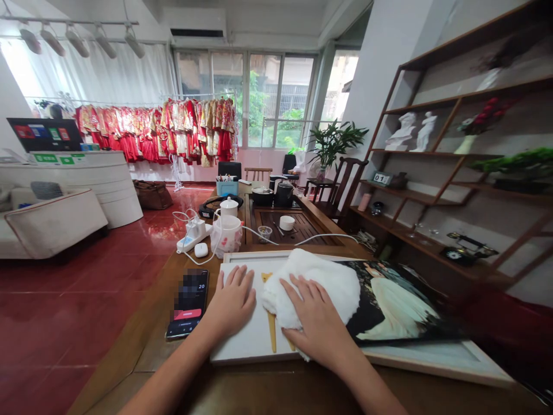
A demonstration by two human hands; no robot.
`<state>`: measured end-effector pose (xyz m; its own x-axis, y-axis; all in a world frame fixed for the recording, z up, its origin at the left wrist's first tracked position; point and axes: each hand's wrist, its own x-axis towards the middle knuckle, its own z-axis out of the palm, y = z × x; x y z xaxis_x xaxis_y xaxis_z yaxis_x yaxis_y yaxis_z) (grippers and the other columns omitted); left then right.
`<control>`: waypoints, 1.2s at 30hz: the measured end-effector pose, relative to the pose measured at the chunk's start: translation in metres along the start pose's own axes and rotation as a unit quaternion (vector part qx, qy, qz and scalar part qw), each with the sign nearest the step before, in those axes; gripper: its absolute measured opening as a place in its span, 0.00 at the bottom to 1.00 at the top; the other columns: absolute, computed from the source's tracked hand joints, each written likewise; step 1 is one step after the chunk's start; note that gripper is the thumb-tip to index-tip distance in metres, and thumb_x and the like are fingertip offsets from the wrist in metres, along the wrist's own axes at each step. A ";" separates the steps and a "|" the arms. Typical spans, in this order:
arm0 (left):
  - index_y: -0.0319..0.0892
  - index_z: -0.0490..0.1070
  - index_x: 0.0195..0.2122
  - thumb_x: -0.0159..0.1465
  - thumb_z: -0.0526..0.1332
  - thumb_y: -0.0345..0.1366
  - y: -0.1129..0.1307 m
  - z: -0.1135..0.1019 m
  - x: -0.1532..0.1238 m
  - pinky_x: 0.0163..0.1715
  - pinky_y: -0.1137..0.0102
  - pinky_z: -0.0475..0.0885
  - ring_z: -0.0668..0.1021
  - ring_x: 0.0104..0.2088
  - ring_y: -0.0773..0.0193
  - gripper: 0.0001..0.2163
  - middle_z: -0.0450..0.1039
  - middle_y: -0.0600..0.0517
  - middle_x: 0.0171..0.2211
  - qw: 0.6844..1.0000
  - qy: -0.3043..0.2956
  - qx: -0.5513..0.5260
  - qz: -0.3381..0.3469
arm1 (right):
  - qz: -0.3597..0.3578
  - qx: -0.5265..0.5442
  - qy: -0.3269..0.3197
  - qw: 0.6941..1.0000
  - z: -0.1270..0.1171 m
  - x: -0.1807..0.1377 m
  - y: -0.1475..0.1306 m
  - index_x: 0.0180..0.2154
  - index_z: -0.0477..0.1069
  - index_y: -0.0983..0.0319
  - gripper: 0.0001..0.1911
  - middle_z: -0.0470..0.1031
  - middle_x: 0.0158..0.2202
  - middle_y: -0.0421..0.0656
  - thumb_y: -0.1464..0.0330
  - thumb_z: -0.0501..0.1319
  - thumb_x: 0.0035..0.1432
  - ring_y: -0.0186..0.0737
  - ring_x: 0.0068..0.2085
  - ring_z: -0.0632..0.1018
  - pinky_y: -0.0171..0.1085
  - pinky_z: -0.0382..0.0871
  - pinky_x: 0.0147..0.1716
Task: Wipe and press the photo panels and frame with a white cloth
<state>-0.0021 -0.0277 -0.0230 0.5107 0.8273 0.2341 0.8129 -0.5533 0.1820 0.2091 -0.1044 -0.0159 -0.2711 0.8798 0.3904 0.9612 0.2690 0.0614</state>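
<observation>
A large framed photo [401,300] lies flat on the wooden table [242,392] in front of me. Its white border [246,340] faces me. My left hand [233,302] lies flat on that border with fingers stretched out, holding nothing. My right hand [317,320] presses flat on a white towel [319,282] that rests on the picture's left part. A thin yellow strip [272,331] shows on the border between my hands.
A phone [189,302] lies at the left table edge. Behind the frame stand a white teapot [227,230], a power strip with cables [193,233], cups and a tea tray [289,222]. Shelves [453,190] fill the right. A sofa [52,222] sits left.
</observation>
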 end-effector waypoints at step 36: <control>0.43 0.54 0.64 0.69 0.42 0.42 0.000 -0.001 -0.001 0.63 0.48 0.45 0.52 0.66 0.53 0.23 0.51 0.46 0.66 1.000 -0.005 -0.007 -0.004 | -0.002 0.003 0.010 1.000 -0.009 -0.020 -0.008 0.63 0.55 0.61 0.41 0.60 0.62 0.51 0.64 0.60 0.46 0.55 0.60 0.60 0.52 0.49 0.59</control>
<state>-0.0030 -0.0287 -0.0220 0.5068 0.8328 0.2229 0.8131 -0.5476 0.1974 0.2073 -0.1271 -0.0160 -0.2741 0.8709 0.4080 0.9597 0.2753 0.0572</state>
